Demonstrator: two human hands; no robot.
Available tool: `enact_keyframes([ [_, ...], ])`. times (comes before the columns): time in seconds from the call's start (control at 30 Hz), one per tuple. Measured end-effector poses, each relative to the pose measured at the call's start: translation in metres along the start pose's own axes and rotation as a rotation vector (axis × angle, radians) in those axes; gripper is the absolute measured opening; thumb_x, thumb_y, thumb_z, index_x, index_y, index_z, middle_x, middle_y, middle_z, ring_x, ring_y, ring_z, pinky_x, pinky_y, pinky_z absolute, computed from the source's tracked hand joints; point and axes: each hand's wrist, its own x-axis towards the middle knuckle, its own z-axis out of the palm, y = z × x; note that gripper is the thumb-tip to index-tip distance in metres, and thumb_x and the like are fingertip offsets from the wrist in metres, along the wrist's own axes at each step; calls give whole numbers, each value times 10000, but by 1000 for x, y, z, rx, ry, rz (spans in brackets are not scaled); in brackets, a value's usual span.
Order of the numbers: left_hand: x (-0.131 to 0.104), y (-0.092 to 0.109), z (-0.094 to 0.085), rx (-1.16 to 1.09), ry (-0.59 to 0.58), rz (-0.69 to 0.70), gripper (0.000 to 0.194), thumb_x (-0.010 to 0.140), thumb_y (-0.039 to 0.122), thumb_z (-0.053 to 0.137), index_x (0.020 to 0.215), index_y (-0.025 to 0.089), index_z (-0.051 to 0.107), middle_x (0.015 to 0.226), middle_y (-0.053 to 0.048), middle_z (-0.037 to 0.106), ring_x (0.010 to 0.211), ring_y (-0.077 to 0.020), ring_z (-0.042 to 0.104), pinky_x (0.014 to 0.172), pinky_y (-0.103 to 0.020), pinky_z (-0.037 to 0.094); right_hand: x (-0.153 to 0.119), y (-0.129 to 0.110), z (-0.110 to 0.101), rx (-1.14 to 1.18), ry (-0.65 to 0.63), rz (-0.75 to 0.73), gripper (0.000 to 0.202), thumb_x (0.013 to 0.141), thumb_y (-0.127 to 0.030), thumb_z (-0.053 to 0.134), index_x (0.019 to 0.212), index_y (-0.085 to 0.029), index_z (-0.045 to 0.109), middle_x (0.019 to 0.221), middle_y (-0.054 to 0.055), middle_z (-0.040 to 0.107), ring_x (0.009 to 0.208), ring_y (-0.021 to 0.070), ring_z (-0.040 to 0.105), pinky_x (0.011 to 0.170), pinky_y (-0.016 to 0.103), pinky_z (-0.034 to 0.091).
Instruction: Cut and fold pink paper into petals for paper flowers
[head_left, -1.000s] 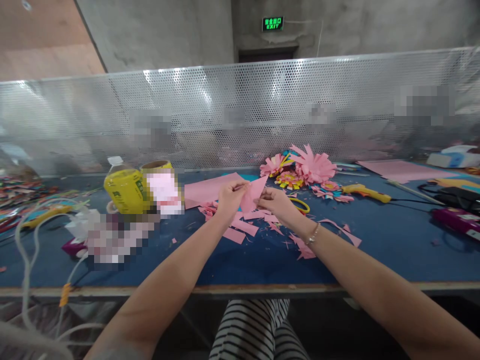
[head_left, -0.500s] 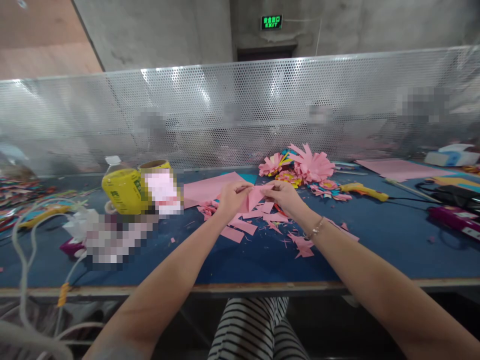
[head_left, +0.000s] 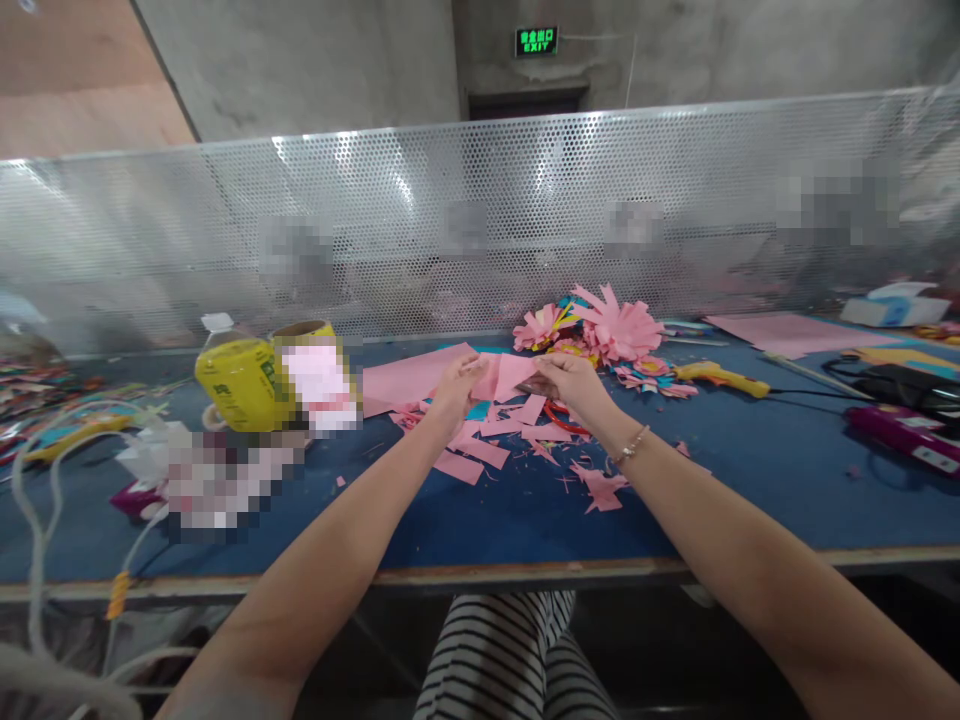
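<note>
Between my two hands a piece of pink paper (head_left: 499,376) is stretched above the table, with a crease across its middle. My left hand (head_left: 455,392) pinches its left end. Its right end is pinched by my right hand (head_left: 571,384), which has a bracelet at the wrist. Beneath the hands lie several cut pink paper strips (head_left: 472,455) and small scraps. Red-handled scissors (head_left: 561,418) seem to lie partly under the paper, mostly hidden. Behind my right hand stand pink paper flowers (head_left: 619,325) with fringed petals.
A yellow-labelled bottle (head_left: 238,385) and a roll of tape (head_left: 304,345) stand at left. To the right lie a yellow glue gun (head_left: 724,378), a purple power strip (head_left: 900,435) and pink sheets (head_left: 787,333). A perforated metal screen (head_left: 525,220) borders the table's far edge.
The pink paper has been opened out from a folded shape into a wider strip. My hands have moved slightly apart, still pinching its ends. The view has shifted slightly.
</note>
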Motion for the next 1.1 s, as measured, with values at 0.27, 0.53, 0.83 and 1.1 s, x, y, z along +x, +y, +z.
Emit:
enact_keyframes([
  [0.27, -14, 0, 16, -260, -218, -95, 289, 526, 174, 698, 781, 150, 566, 817, -39, 636, 736, -132, 595, 758, -306, 441, -5, 6, 14, 359, 109, -100, 221, 460, -139, 722, 584, -171, 542, 575, -56, 561, 564, 44, 549, 625, 162, 483],
  [0.53, -16, -6, 22, 68, -55, 120, 278, 579, 320, 645, 753, 106, 614, 712, -54, 644, 646, -131, 574, 637, -272, 465, -16, 10, 29, 257, 24, -108, 257, 486, -177, 699, 637, -173, 491, 589, -62, 542, 544, 59, 520, 586, 214, 456],
  [0.83, -12, -15, 18, 131, 44, 126, 262, 572, 333, 635, 677, 93, 626, 590, -43, 610, 551, -113, 541, 572, -247, 443, -17, 13, 28, 73, 9, -135, 239, 528, -221, 660, 693, -163, 498, 616, -44, 545, 555, 64, 501, 561, 211, 411],
  [1.1, -11, -8, 19, 101, 116, 73, 232, 531, 317, 661, 547, 107, 563, 495, -1, 546, 467, -75, 485, 500, -214, 400, -20, 9, 31, 51, -13, -95, 256, 504, -256, 686, 672, -167, 514, 593, -44, 544, 524, 65, 487, 566, 227, 416],
])
